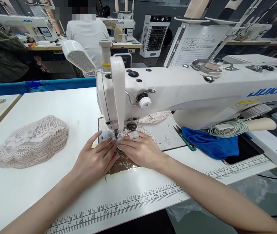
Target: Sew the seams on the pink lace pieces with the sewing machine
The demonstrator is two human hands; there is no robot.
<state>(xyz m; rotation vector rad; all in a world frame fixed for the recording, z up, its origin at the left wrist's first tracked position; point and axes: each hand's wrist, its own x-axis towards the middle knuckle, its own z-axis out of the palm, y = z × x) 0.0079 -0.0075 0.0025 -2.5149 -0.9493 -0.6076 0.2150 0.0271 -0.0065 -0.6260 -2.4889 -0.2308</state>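
At the needle of a white sewing machine (153,94), a pale pink lace piece (149,131) lies partly under the presser foot and runs back to the right beneath the arm. My left hand (96,157) is left of the needle, its index finger and thumb closed in at the lace edge, the little finger apart. From the right, my right hand (140,149) presses the lace with its fingers together, close to the left fingertips. Both hands cover most of the lace at the foot. A stack of lace pieces (34,143) rests on the table to the left.
Teal thread snips (186,138), a blue cloth (211,143) and a dark phone (247,151) lie right of the needle plate. A ruler strip (118,206) runs along the table's front edge. A person in a white shirt (87,35) sits beyond, near other machines.
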